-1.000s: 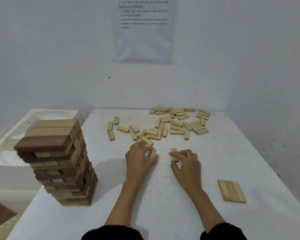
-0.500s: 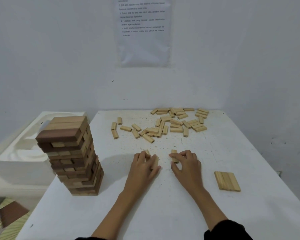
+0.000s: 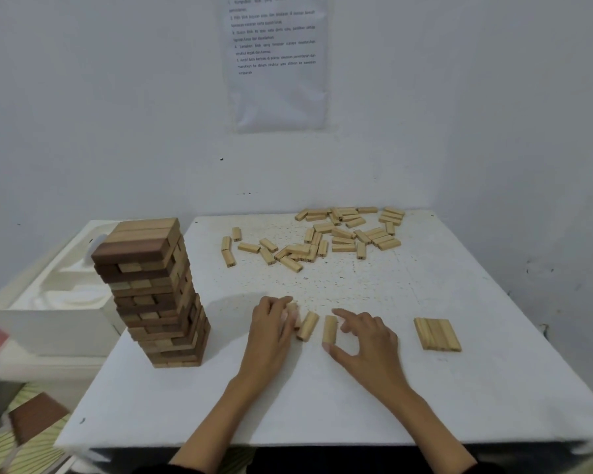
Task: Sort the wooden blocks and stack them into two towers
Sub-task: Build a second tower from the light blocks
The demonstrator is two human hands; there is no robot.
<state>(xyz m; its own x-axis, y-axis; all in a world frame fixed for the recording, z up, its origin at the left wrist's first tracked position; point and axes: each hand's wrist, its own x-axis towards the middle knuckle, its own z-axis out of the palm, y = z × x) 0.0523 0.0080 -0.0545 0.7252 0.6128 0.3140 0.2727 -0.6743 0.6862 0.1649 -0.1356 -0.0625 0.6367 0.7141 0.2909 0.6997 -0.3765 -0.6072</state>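
Note:
A tall tower point(image 3: 158, 295) of mixed dark and light wooden blocks stands at the table's left. Many small light blocks point(image 3: 326, 239) lie scattered at the far side. A flat row of small light blocks point(image 3: 437, 334) lies at the right. In the middle, my left hand point(image 3: 271, 323) curls over one small block point(image 3: 293, 311), with a second block point(image 3: 307, 326) lying right beside its fingers. My right hand point(image 3: 365, 340) pinches a third small block point(image 3: 330, 329) end to end between thumb and forefinger, flat on the table.
The white table point(image 3: 322, 398) fills the view, its front edge near me. A white foam tray point(image 3: 48, 295) sits off the table's left side behind the tower. A printed sheet point(image 3: 276, 59) hangs on the wall.
Both hands have drawn back toward me, bringing small blocks from near the pile. The blocks now lie side by side on the table between my hands. The view has shifted left.

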